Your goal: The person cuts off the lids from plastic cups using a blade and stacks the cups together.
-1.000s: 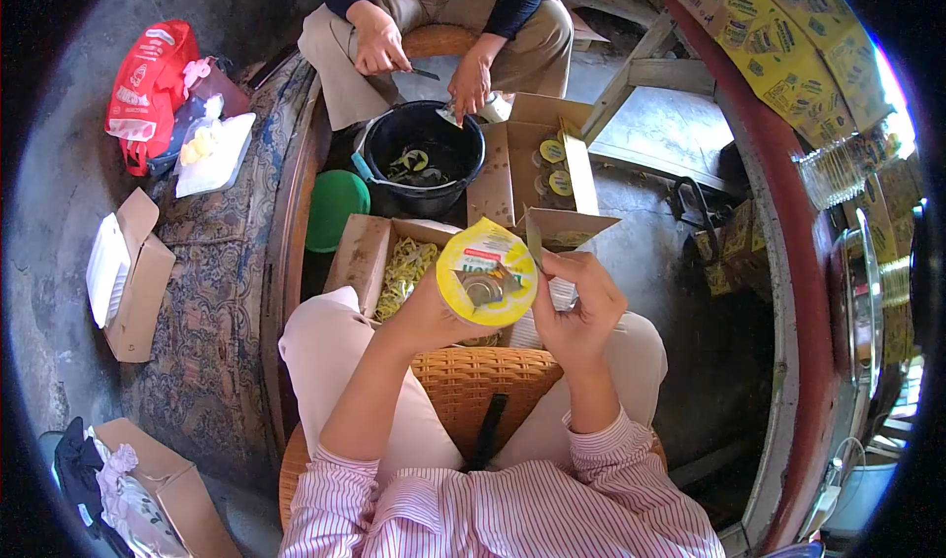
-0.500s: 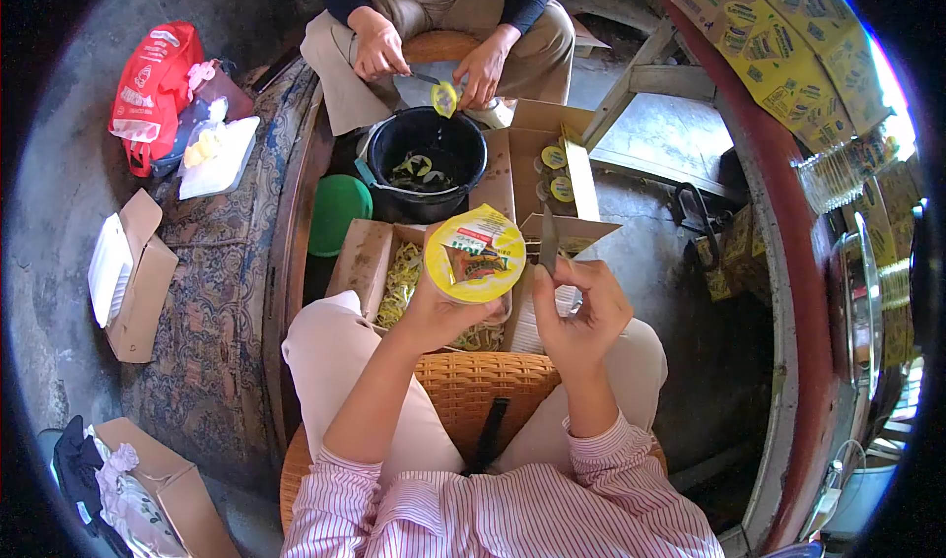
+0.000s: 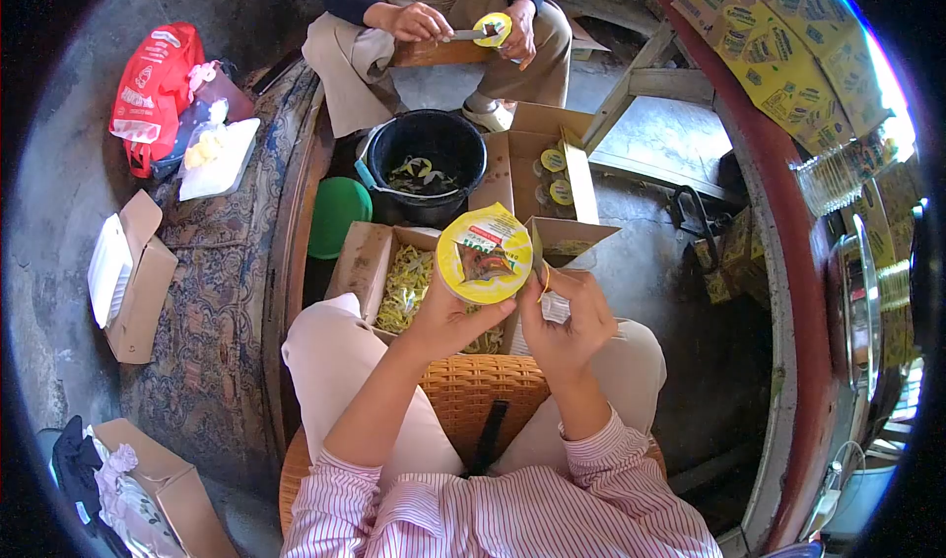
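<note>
My left hand (image 3: pixel 445 324) is wrapped round a cup with a printed yellow lid (image 3: pixel 484 255), its top tilted toward me. A small knife (image 3: pixel 537 253) is pinched in my right hand (image 3: pixel 569 324), its blade against the right edge of the lid. A thin yellow strip (image 3: pixel 546 279) shows at my right fingertips. Below the cup is an open carton (image 3: pixel 362 262) filled with yellow strips (image 3: pixel 404 287).
A black bucket (image 3: pixel 424 154) holds lid scraps. Beside it are a green lid (image 3: pixel 340 215) and a carton with yellow-lidded cups (image 3: pixel 557 179). Opposite, a co-worker's hands (image 3: pixel 419 23) hold a knife and a yellow-lidded cup.
My right hand has moved left and the knife now meets the lid's edge. The co-worker's hands rose from above the bucket, and a yellow-lidded cup is now held there.
</note>
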`<state>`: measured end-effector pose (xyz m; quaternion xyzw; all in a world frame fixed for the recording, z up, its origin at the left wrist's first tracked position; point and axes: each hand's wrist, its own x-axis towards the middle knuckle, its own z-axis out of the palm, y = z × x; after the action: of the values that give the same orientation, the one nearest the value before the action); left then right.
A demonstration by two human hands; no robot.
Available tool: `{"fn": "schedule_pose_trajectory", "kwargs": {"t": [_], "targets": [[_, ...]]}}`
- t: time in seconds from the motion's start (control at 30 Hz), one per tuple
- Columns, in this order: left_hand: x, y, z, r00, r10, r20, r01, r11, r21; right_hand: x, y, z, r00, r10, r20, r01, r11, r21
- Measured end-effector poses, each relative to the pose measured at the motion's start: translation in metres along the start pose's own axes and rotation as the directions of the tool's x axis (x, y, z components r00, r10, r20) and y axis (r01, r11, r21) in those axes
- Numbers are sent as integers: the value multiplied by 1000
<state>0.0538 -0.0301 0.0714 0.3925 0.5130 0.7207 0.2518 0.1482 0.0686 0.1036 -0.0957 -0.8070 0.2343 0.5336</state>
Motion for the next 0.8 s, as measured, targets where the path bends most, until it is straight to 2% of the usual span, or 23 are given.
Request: {"fn": "schedule_pose_trajectory", "kwargs": {"t": [0.07, 0.2, 0.47, 0.57, 0.67, 0.77, 0.8], "targets": [[1, 2, 2, 1000, -28, -13, 28, 999, 22, -1, 2, 1, 1000, -1, 1, 1, 1000, -7], [2, 0, 0, 997, 59, 42, -63, 991, 119, 0, 0, 1, 1000, 12, -22, -12, 1000, -20], [-1, -4, 0, 999, -17, 45, 12, 993, 118, 3, 0, -2, 999, 10, -32, -11, 999, -36], [-3, -14, -5, 992, 33, 123, -64, 964, 258, 3, 1, -4, 996, 84, -7, -83, 996, 42], [-3, -8, -2, 996, -30, 84, 25, 998, 52, 3, 5, -6, 996, 87, 18, -89, 989, 120], [-1, -1, -5, 991, 11, 130, -29, 990, 138, 4, 3, -6, 997, 68, 20, -70, 993, 95], [-1, -1, -5, 992, -14, 122, 1, 994, 109, 4, 3, -5, 997, 72, 16, -73, 993, 90]]}}
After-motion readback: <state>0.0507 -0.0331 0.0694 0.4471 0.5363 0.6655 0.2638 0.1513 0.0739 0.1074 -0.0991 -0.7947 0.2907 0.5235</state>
